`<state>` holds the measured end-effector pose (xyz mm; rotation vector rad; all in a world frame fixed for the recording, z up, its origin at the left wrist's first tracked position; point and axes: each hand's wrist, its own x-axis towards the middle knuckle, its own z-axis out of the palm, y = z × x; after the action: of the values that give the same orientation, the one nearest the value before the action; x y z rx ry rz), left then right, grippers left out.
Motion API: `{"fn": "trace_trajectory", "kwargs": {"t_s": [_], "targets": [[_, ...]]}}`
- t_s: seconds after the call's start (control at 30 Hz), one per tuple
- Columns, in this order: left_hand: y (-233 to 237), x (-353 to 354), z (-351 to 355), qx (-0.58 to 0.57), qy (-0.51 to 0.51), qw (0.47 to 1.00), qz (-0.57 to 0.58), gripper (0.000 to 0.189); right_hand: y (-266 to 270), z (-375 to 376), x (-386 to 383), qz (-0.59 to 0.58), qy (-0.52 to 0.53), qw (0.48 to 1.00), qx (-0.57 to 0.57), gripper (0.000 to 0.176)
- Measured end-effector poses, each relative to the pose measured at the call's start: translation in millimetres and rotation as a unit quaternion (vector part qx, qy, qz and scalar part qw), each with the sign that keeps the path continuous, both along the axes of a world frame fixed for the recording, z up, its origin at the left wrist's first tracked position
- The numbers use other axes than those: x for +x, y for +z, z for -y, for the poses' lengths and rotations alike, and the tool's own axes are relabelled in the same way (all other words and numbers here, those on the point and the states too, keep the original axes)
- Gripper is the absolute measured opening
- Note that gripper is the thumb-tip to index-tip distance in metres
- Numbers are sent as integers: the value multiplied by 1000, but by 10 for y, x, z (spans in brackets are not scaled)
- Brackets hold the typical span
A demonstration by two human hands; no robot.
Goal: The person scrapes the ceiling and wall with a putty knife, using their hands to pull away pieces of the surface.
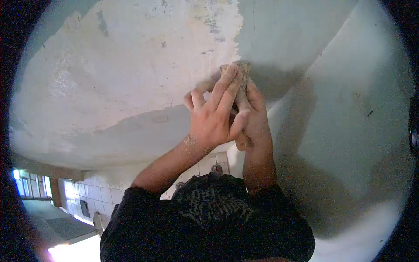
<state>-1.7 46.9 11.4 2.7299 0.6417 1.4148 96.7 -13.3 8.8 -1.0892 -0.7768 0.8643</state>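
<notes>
My right hand [256,111] is closed around a putty knife, whose rounded handle end [242,143] sticks out below the palm. Its wide, crusted blade [244,70] lies against the wall, at the edge where a pale bare patch [144,65] meets grey-green paint [279,30]. My left hand [211,111] rests over the tool. Two of its fingers stretch along the blade and press on it, while the other fingers bend off to the left and the thumb stands apart. Dust coats the fingers and the left wrist. Most of the handle is hidden by the hands.
A wall corner runs down on the right, with a second painted wall [358,109] beyond it. Below are white tiles [102,192], a window [32,183] at lower left and a grey surface [65,227] under it. A foot [216,168] shows on the tiled floor.
</notes>
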Motion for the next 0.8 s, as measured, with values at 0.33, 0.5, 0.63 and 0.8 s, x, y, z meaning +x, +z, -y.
{"fn": "trace_trajectory", "kwargs": {"t_s": [0.33,0.5,0.63,0.8], "targets": [[-32,72,17,13,-13,1000,-8,62,-90,21,39,-5,-18,999,38,45],[26,88,34,4,-4,1000,-7,63,143,37,4,-33,-27,999,18,41],[46,116,30,28,-7,1000,12,62,135,35,82,-7,-3,1000,19,40],[62,96,13,11,-5,1000,2,62,224,39,50,4,-4,1000,9,42]]}}
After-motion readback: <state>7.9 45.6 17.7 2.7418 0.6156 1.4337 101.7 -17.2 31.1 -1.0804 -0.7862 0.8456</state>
